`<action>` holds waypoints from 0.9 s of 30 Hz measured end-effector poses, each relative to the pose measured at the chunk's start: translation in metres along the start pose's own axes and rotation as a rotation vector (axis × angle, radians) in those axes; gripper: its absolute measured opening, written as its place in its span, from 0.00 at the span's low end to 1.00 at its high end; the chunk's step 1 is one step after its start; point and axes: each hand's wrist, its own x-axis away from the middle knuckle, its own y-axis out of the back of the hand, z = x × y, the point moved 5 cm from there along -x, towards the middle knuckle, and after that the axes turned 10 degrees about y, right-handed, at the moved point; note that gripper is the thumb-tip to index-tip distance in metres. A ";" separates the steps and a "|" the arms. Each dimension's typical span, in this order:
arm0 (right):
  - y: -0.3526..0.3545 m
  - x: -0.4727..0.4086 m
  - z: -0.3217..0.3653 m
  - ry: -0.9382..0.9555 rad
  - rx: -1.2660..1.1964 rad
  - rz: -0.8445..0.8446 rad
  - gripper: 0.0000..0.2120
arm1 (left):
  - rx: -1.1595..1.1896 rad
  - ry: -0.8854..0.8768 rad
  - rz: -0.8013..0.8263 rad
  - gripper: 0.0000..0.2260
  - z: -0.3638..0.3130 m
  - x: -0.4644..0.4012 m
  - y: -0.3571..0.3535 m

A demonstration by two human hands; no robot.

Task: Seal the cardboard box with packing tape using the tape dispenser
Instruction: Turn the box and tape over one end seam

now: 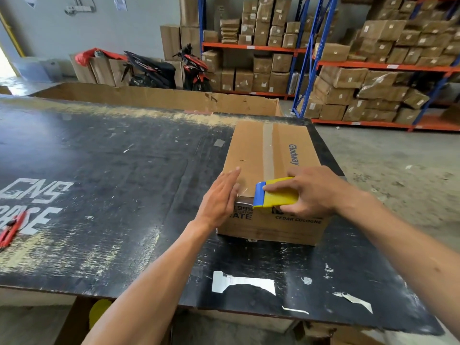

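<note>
On right part of black table [112, 150], near its right edge: cardboard box [249, 150], flaps closed, tape strip [268, 150] along top seam. Tape dispenser [275, 192], yellow with blue front, sits at box's near top edge. Right hand [311, 190] grips dispenser, fingers curled over it. Left hand [220, 197] flat, fingers extended, pressed against box's near left corner, holding nothing. Wide bare tabletop left of box; red cutter [11, 231] far left. Shelving with cartons [373, 78] behind.

Soft even daylight from the left doorway [5, 61]; wide-angle edges bend.
</note>
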 end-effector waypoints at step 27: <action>-0.006 0.037 -0.017 0.013 0.137 -0.021 0.29 | -0.447 -0.317 0.093 0.28 -0.006 -0.005 0.003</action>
